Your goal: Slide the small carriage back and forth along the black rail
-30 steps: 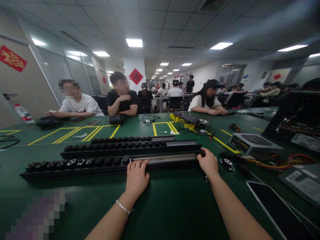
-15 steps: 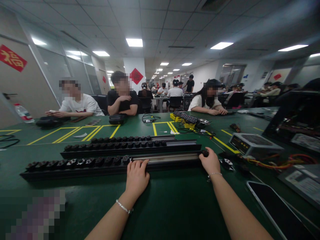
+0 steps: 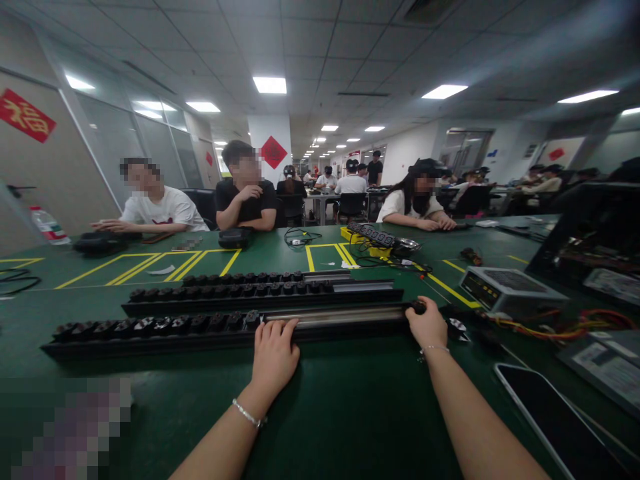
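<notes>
A long black rail (image 3: 150, 337) with a row of small black parts on its left half lies across the green table (image 3: 330, 407) in front of me. My left hand (image 3: 273, 353) rests on the rail's middle, fingers curled over its front edge. My right hand (image 3: 428, 325) is closed at the rail's right end, pinching a small black part (image 3: 419, 307) there. Two more rails (image 3: 260, 291) of the same kind lie just behind the near one.
A grey power supply (image 3: 505, 288) with red and yellow wires sits to the right, a dark phone (image 3: 555, 417) at the near right. Further back are a black power strip (image 3: 373, 235) and cables. Several people sit across the table.
My right hand has slid a little to the right along the end of the rail. My left hand has stayed in place.
</notes>
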Demonstrator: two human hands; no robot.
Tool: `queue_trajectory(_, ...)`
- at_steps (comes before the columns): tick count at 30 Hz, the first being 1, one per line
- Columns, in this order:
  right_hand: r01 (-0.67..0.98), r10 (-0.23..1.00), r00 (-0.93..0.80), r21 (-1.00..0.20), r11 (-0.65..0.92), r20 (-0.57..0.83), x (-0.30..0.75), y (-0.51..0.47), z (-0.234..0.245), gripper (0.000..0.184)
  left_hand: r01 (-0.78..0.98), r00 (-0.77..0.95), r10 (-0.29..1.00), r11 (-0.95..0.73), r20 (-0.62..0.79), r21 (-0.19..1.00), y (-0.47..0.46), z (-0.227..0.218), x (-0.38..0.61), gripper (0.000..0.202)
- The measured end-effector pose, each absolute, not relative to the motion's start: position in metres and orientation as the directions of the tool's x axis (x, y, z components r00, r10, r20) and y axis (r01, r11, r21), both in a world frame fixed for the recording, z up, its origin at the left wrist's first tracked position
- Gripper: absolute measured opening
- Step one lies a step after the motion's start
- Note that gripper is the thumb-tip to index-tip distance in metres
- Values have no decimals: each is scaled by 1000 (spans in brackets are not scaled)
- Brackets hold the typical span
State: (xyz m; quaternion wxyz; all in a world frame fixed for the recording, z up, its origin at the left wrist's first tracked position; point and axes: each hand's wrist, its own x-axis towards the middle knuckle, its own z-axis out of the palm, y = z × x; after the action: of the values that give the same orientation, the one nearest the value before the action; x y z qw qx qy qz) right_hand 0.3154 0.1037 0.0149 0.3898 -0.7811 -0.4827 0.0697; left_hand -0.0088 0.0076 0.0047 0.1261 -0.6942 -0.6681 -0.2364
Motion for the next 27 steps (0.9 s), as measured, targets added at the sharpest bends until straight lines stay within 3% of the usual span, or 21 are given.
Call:
queue_trajectory(13, 682, 756, 554, -711, -172, 349, 331, 109, 6, 44, 988, 3, 871, -78, 490, 133, 9, 3, -10, 48)
queue_trajectory(27, 652, 722, 603, -731, -201, 339, 341, 114, 3, 46, 987, -14, 877, -65, 480, 147, 8, 7, -8, 48)
